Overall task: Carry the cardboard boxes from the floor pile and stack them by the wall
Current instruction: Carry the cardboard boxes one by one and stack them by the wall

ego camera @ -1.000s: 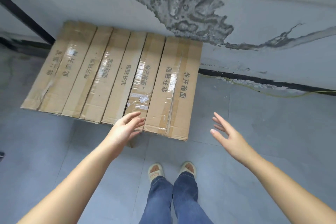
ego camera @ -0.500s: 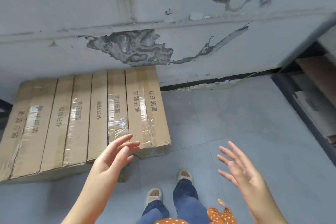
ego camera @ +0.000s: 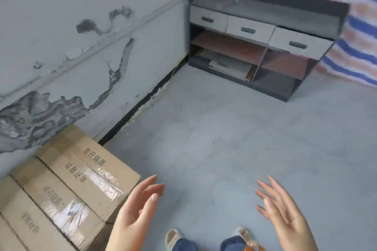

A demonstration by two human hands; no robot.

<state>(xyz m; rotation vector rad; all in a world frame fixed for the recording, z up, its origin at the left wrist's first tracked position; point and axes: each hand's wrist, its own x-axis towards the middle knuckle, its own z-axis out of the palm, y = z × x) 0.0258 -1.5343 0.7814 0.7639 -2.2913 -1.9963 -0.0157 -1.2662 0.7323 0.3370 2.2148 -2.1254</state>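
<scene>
- Here, the wall [ego camera: 85, 51] with its peeling paint runs from the lower left up to the far corner, and bare floor [ego camera: 234, 128] fills the middle and right of the view.
- A dark shelf unit [ego camera: 265, 47] with three pale drawers stands in that corner, well apart from the hands; a striped tarp [ego camera: 350, 26] hangs behind it.
- The stacked cardboard boxes [ego camera: 67, 195] sit at lower left against the wall, side by side, their long axes running from the wall out toward the person.
- No floor pile shows anywhere, so I judge the next box lies outside the view, away from the stack.
- The left hand [ego camera: 136, 214] hovers just beside the near corner of the outermost box, fingers [ego camera: 152, 182] straight and loosely spread, holding nothing; whether it touches the cardboard cannot be told.
- The right hand [ego camera: 285, 216] is over bare floor, well apart from the boxes, fingers fanned wide and empty.
- The left hand is clearly the nearer to the stack.
- Slippered feet [ego camera: 174, 238] stand on the floor between the hands.
</scene>
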